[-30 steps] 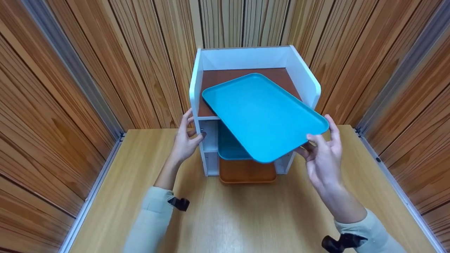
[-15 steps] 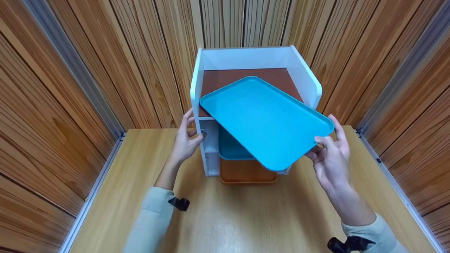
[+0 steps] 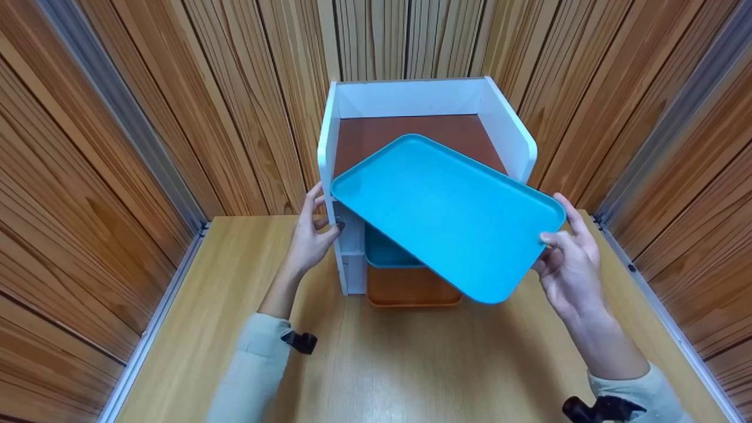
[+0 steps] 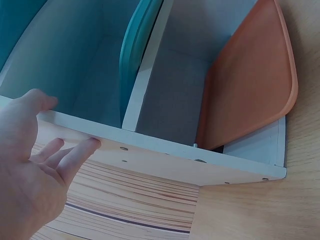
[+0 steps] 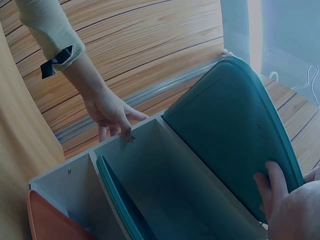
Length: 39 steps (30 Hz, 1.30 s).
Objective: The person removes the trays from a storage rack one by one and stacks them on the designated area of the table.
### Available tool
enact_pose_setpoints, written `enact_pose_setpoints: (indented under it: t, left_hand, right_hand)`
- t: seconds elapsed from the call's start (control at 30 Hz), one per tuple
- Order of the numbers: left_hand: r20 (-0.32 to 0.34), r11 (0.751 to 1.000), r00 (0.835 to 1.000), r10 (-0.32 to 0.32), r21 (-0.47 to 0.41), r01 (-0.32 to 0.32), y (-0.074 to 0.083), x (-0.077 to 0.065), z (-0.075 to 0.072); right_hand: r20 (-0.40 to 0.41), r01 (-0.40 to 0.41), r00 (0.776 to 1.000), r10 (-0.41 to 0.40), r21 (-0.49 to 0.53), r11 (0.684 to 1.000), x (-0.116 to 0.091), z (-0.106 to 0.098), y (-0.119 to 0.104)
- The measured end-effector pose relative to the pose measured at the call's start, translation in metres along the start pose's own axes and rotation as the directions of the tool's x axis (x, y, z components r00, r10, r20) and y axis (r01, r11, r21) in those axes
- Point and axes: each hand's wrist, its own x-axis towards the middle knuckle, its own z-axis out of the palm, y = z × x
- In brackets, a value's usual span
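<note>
A bright blue tray is held tilted over the front of a white shelf unit. My right hand pinches its right corner, thumb on top and fingers below; the right wrist view shows fingers against its underside. My left hand grips the unit's left side panel, and in the left wrist view the thumb hooks over the front edge with the fingers on the outer face. A second blue tray lies on the middle level, partly hidden. Below it, an orange-brown tray sticks out at the bottom.
The unit's top level has a brown board inside raised white walls. Underneath is a light wooden table. Wood-grain panels with metal rails enclose the back and both sides.
The right hand has drawn the blue tray toward the front and right, turning it slightly, so more of the top board shows. My left hand has stayed on the side panel.
</note>
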Motion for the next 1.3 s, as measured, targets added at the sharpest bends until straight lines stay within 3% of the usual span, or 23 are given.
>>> enact_pose_setpoints:
  t: [0.37,0.63,0.77,0.93,1.3]
  left_hand:
    - [-0.014,0.998,0.998,0.064,0.02,-0.064,-0.002,0.0,0.0]
    - [-0.006,0.999,0.999,0.044,0.019,-0.044,-0.001,-0.001,0.0]
    - [-0.012,0.999,1.0,0.004,0.046,-0.004,0.0,-0.001,0.0]
    - [-0.011,0.999,1.0,0.002,0.047,-0.002,-0.001,-0.002,0.0]
    - [-0.012,0.998,1.0,0.022,0.06,-0.021,0.0,-0.001,0.0]
  right_hand:
    - [0.226,-0.037,0.974,0.03,0.027,0.999,0.015,-0.026,-0.012]
    - [0.34,-0.121,0.934,0.107,0.019,0.993,0.022,-0.036,-0.024]
    - [0.356,-0.154,0.924,0.141,0.008,0.988,0.024,-0.037,-0.029]
    - [0.358,-0.178,0.918,0.168,-0.005,0.984,0.025,-0.039,-0.034]
    - [0.445,-0.129,0.877,0.181,-0.147,0.981,0.025,-0.052,-0.03]
